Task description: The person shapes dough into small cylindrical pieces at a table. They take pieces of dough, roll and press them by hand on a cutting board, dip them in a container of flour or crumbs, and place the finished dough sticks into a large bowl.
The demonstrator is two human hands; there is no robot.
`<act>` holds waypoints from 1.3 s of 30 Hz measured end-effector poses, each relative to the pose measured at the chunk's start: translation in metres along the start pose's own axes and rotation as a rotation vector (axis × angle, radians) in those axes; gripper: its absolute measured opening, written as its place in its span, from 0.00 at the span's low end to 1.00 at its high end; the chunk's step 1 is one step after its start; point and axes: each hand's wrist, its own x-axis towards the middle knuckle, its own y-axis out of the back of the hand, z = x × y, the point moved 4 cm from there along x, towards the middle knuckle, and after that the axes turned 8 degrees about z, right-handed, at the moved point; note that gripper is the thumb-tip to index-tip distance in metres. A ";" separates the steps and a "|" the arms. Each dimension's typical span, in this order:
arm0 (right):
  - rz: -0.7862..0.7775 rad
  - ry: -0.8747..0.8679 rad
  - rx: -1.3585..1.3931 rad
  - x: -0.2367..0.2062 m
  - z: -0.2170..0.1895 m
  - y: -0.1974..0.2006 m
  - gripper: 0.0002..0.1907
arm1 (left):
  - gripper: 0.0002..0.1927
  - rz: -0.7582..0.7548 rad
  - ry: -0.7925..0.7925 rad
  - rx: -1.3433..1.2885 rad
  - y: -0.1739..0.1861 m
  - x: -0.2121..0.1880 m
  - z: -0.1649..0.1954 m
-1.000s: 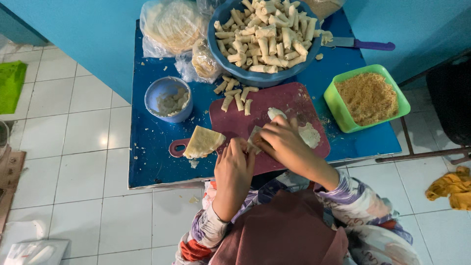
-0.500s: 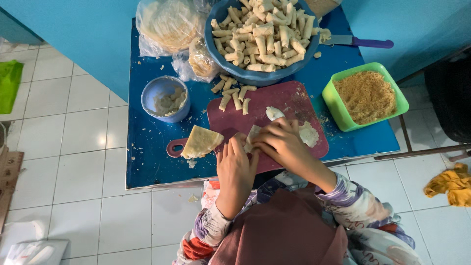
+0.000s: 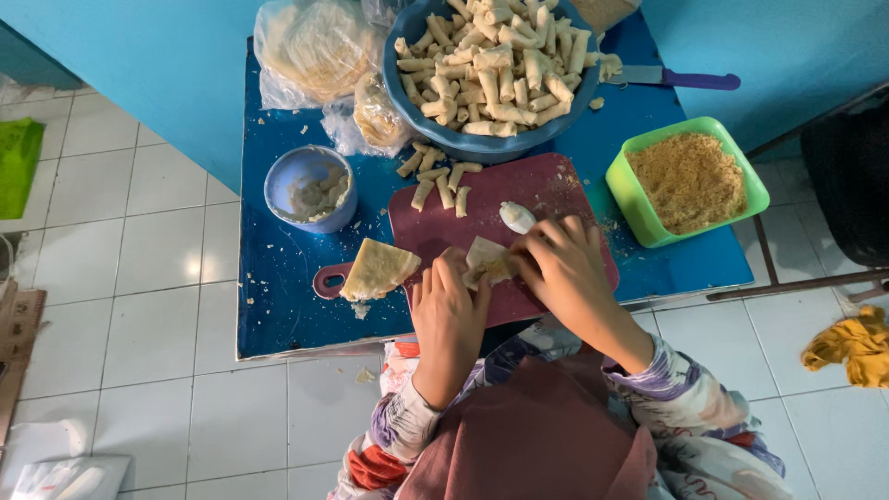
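Both hands, left hand (image 3: 451, 306) and right hand (image 3: 565, 268), pinch a pale, floppy wrapper (image 3: 486, 261) over the maroon cutting board (image 3: 546, 185).

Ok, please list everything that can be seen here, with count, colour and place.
wrapper piece: one, pale, between both hands on the board
cutting board: one, dark red, table centre
folded wrapper: one, yellowish, board's left end
rolls: several, pale, board's top edge
big bowl: one, blue, full of rolls
small bowl: one, blue, left
crumb tub: one, green, right
knife: one, purple handle, top right
left hand: on wrapper
right hand: on wrapper
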 end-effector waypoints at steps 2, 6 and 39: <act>-0.039 -0.038 -0.006 -0.001 -0.001 0.000 0.09 | 0.19 0.007 0.026 -0.084 0.001 -0.002 0.000; -0.053 -0.022 0.034 0.002 -0.003 0.000 0.08 | 0.14 0.074 -0.069 -0.199 0.008 -0.003 0.007; -0.063 0.098 0.374 0.000 -0.015 -0.003 0.09 | 0.13 -0.133 -0.305 -0.112 0.031 0.011 0.006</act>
